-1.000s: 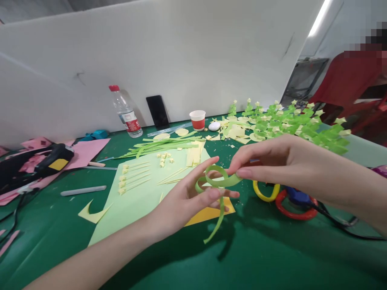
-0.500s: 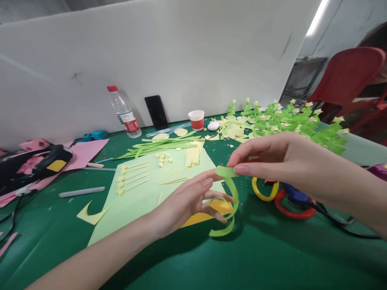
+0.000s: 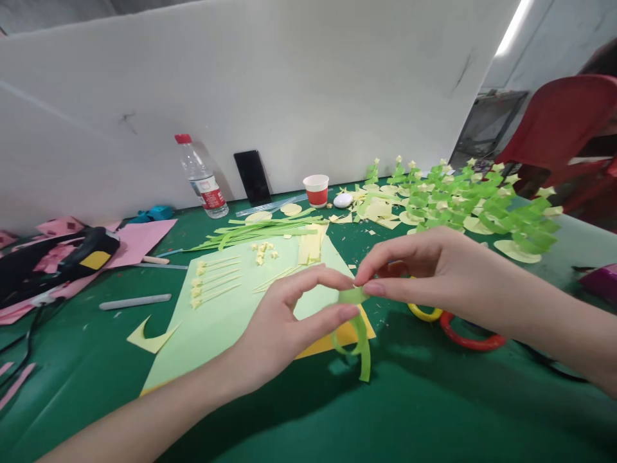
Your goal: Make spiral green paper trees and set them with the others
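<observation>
Above the front of the table, my right hand pinches one end of a light green paper strip between thumb and fingertips. The strip hangs down in a loose curl. My left hand is beside it with index finger and thumb apart, at the top and bottom of the pinched part. The left index fingertip meets my right fingertips; its other fingers are mostly hidden. Under the hands lies a pale green paper sheet, bearing star-tipped sticks, loose small paper stars and plain sticks.
Green strips lie behind the sheet. Finished leafy star stems stand at the back right. Scissors with red handles lie beneath my right hand. A bottle, phone and paper cup line the white board. A glue stick lies left.
My left thumb has risen toward the strip and the left index now meets my right fingertips. My right hand has shifted slightly left and down, and the hanging strip has swung.
</observation>
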A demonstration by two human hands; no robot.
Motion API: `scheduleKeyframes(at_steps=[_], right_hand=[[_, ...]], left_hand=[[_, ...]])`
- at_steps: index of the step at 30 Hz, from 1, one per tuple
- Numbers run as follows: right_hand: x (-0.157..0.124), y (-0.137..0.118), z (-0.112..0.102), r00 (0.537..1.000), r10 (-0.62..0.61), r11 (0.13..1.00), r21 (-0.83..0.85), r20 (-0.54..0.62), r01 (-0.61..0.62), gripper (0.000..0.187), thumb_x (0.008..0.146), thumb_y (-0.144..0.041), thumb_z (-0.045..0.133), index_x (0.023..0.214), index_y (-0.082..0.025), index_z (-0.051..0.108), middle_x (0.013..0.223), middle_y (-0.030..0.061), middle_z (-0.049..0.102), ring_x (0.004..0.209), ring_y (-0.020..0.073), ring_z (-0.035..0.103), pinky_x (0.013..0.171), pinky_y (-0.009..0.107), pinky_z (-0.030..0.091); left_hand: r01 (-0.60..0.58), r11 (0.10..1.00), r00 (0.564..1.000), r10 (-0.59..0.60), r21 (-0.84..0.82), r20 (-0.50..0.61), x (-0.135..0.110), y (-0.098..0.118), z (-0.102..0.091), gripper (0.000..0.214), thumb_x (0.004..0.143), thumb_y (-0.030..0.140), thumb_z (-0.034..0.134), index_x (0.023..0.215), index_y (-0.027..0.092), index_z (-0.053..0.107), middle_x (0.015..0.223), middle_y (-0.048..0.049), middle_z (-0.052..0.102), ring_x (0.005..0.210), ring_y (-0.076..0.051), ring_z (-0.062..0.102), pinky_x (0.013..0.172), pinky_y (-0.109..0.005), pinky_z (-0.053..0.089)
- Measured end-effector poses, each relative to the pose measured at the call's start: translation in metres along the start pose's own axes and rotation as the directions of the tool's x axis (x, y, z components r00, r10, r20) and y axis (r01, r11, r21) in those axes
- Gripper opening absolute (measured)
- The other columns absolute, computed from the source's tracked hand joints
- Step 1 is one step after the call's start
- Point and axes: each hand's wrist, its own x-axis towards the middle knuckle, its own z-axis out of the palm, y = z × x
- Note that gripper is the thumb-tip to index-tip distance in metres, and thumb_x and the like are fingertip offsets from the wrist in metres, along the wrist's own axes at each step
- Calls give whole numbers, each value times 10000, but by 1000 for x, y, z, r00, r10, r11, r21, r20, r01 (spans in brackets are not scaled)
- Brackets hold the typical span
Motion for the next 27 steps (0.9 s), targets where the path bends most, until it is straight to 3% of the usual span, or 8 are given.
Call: scheduleKeyframes(at_steps=[3,6,12,15,18,20,23,27], right_hand=[[1,0,4,999,-34,999,-17,26,35,95,721,-284,596,684,-220,655,652,-23,604,597,98,525,529,203,414],[0,0,10,999,-28,999,-41,41,29,75,717,-273,603,692,-214,642,646,-27,596,571,85,496,516,194,394],[-3,2,20,998,-42,991,-125,54,48,95,732,-272,583,669,-206,609,658,-22,603,554,88,467,500,193,384],[6,8,27,995,-91,964,-246,37,97,126,770,-272,537,698,-192,604,688,-10,619,573,94,482,520,202,390],[25,16,41,977,-171,869,-450,124,209,144,797,-199,488,726,-161,608,718,10,632,589,97,491,532,208,382],[41,21,55,944,-243,747,-579,221,328,169,809,-138,456,774,-145,621,740,22,632,610,99,499,548,212,372],[66,27,80,881,-293,644,-605,371,469,167,796,-74,471,808,-131,628,776,49,609,690,124,506,554,226,332],[85,24,108,688,-350,499,-495,635,711,161,748,-5,525,673,-129,595,704,25,540,638,115,417,484,244,215]], left_hand=[[36,999,999,-35,32,-21,1,0,-2,100,722,338,642,704,241,656,731,46,679,791,-174,604,991,-356,311],[41,999,999,-41,36,-5,-4,1,-2,106,737,303,631,660,246,678,694,61,691,664,-140,601,1040,-365,249],[-109,986,992,99,123,83,-38,-12,3,102,754,283,627,702,258,712,717,13,725,691,-165,646,1020,-373,272],[-333,920,924,274,207,268,-54,-21,7,139,792,260,588,842,289,714,748,0,737,806,-172,648,1039,-325,236],[-459,863,848,355,211,393,-60,-25,9,180,829,230,537,887,236,707,844,-22,733,899,-152,629,1059,-246,184],[-474,853,834,356,218,422,-61,-27,10,170,831,211,536,851,196,705,862,-27,731,917,-140,620,1055,-223,192],[-503,832,834,394,236,386,-60,-31,12,114,807,179,577,791,165,689,785,5,734,870,-111,616,1041,-222,228],[-586,776,792,487,232,369,-60,-37,12,80,787,154,603,777,146,682,739,25,723,840,-97,600,1040,-241,233]])
